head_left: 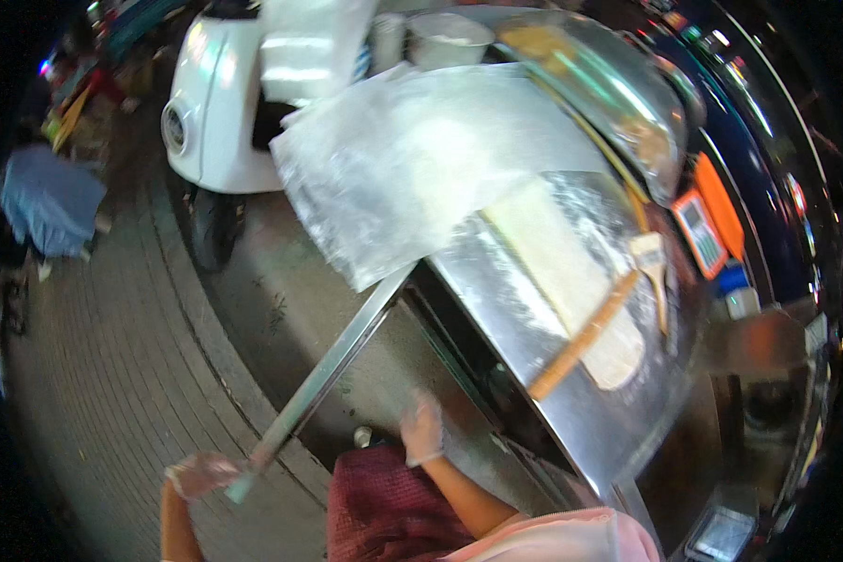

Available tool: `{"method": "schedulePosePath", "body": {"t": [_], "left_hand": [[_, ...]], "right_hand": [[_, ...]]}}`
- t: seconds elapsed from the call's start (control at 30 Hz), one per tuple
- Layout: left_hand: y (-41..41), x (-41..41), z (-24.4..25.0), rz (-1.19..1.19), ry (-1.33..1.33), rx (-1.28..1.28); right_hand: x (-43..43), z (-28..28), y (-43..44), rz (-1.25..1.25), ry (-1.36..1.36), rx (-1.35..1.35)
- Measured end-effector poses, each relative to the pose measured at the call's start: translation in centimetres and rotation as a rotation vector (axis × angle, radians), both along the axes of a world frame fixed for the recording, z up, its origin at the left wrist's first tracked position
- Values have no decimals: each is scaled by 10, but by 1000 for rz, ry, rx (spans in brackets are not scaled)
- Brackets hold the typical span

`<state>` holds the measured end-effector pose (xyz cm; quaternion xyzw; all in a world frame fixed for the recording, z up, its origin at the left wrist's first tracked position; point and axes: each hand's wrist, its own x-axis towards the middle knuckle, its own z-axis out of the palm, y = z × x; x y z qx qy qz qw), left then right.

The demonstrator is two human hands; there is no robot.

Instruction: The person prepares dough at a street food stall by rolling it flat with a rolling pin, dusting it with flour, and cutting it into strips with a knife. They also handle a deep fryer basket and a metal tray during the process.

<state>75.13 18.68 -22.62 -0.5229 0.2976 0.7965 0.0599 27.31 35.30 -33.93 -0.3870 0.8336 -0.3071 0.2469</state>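
Note:
My left hand [204, 474], in a clear plastic glove, grips the near end of a long narrow metal panel [330, 376] that sticks out from the counter. Whether it is a door or a drawer front, I cannot tell. My right hand [422, 426], also gloved and blurred, hangs above my dark red checked apron [386, 499], apart from the counter; nothing shows in it. On the floured steel counter [492, 288] lies a long flat strip of dough [548, 246]. A wooden rolling pin [583, 337] rests across it. Clear plastic sheeting [393, 161] covers the dough's far end.
A brush [650, 256] lies right of the dough, near an orange-cased scale or calculator [702, 225]. A clear-covered food case [604, 84] and a white tub [449, 38] stand behind. A white scooter [218, 105] is parked at the far left. A person in blue [49, 197] is beyond the paving.

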Motion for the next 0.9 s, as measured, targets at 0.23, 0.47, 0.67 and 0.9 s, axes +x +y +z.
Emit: {"method": "schedulePosePath", "body": {"t": [0.23,0.47,0.67,0.9], "left_hand": [[75,-175,27,-1145,12,84],[104,-245,28,-1893,330,-1234],[80,-341,129,-780,-64,-825],[62,-508,226,-917,108,-1251]], "right_hand": [[32,177,84,184,-108,-147],[5,206,159,117,-171,-94],[-40,232,185,173,-169,266],[-98,242,198,114,-60,319]]}}
